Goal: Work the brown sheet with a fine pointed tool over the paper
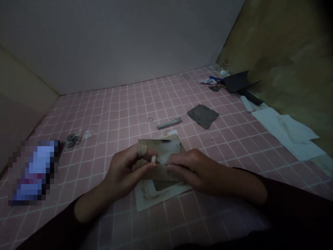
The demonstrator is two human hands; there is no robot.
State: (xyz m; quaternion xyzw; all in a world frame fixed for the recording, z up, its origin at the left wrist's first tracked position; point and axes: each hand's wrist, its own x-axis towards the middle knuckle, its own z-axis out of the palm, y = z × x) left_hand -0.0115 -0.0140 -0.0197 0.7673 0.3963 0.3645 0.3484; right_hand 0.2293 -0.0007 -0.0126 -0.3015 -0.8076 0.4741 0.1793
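Note:
My left hand [130,166] pinches a small cream-coloured band [153,159], perhaps a ring seen edge-on, between thumb and fingers. A tan wrap [142,150] circles one finger of that hand. Close by on the right, the fingers of my right hand [192,170] are pressed together; what they hold, if anything, is hidden. Both hands are over a brownish sheet like sandpaper [148,176] with pale dust [163,159] on it. Under it lie a darker piece [166,185] and a stained white paper [145,201].
Beyond my hands lie a pale ring [150,119], a grey rod [169,123] and dark sheets [203,116]. At left are a bag of dark rings [74,139] and a blurred-out device [36,173]. A black dustpan [238,83] and white papers [286,132] line the right wall.

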